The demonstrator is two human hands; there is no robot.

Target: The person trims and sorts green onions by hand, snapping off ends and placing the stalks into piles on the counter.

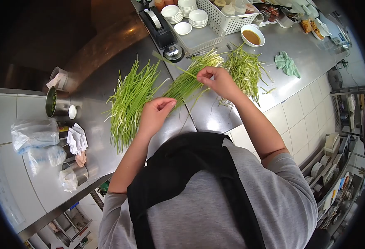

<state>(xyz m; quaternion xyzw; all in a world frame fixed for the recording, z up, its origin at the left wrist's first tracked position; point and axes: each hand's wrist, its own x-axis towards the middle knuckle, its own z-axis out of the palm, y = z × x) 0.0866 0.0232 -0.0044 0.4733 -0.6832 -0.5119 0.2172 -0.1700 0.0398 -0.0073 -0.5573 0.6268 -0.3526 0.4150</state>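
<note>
Plastic bags [35, 135]: lettering too blurred to read
White papers [77, 139]: writing illegible
Tape dispenser [159, 32]: brand unreadable
Squeeze bottles [229, 10]: labels unreadable
Any other text: none legible

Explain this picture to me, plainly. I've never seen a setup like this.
There is no machine here: one person works with bare hands. A camera on their head looks forward and down, giving this single view, with their apron below.

On the steel counter lie three heaps of green stalks: a left heap, a middle heap and a right heap. Beyond are a bell and a tape dispenser.

The right hand pinches a stalk. The left hand is near the middle heap; I cannot tell whether it holds anything.
</note>
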